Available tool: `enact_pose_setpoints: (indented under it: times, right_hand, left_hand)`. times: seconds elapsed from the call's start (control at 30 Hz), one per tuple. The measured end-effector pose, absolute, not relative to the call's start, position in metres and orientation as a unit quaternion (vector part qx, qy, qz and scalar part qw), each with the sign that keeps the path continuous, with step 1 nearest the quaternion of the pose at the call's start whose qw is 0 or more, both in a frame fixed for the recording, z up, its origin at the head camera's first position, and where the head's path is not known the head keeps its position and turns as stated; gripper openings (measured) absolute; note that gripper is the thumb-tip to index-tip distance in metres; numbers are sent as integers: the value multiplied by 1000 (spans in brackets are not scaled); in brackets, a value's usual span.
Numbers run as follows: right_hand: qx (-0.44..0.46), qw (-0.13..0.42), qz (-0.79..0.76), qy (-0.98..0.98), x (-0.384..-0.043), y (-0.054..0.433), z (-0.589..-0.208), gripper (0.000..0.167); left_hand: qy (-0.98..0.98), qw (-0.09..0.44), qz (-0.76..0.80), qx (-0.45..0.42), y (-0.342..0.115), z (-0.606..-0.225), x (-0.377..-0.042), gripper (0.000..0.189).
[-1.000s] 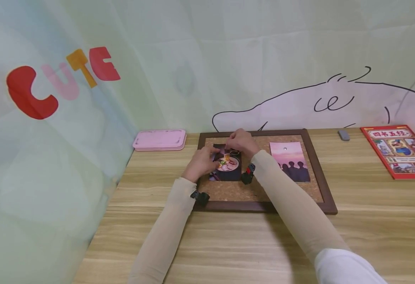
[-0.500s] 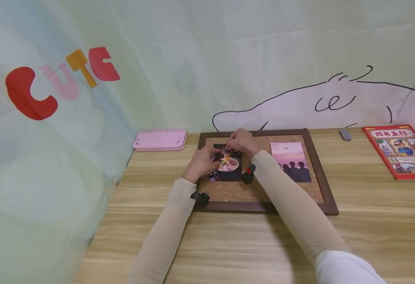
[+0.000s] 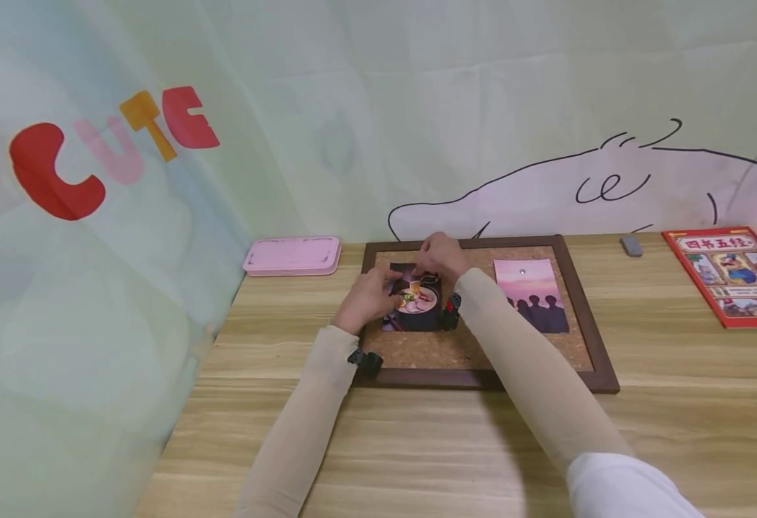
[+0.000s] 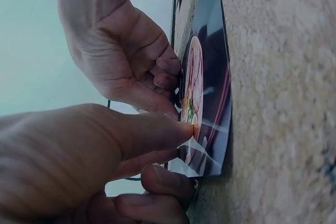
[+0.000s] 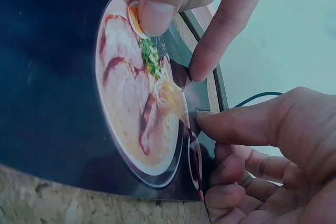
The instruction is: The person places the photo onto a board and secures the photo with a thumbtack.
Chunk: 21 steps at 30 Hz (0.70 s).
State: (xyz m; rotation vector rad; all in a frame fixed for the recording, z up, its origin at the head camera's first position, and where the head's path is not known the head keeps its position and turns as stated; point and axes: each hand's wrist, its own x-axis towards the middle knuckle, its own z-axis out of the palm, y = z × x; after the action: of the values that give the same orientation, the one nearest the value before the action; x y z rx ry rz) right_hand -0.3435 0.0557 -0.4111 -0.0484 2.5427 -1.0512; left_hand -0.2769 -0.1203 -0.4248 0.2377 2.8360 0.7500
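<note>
A photo of a bowl of noodles [image 3: 417, 302] lies on the left half of a brown-framed corkboard [image 3: 469, 352]. My left hand [image 3: 367, 296] rests over its left side, with the thumb pressing near the egg and the index finger reaching towards the top in the right wrist view. At the top edge of this photo is my right hand [image 3: 443, 255]. Its thumb [image 5: 212, 124] touches the print and its other fingers curl beside the edge. Whether a small thing sits under the right fingertips is hidden. The photo's surface bows slightly in the left wrist view.
A pink photo with dark silhouettes [image 3: 540, 309] is fixed on the board's right side by a pushpin [image 3: 523, 272]. Behind to the left lies a pink case [image 3: 292, 256]. A grey eraser-like block [image 3: 631, 246] and a red book [image 3: 735, 277] lie to the right.
My right wrist and forearm have shifted slightly left and up, while the fingers stay at the photo's top edge. The left hand holds its place.
</note>
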Motion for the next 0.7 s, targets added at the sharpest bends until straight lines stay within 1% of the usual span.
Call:
enact_pose_setpoints:
  times: [0.2, 0.57, 0.7]
  right_hand:
    - [-29, 188, -390, 901, -343, 60, -414, 13]
    - [-23, 212, -450, 867, -340, 68, -422, 37]
    - [-31, 218, -473, 853, -332, 71, -421, 42]
  left_hand:
    - [958, 97, 257, 82, -120, -426, -277, 50]
    - [959, 77, 253, 103, -124, -428, -280, 49]
    - [959, 87, 253, 95, -122, -424, -277, 50]
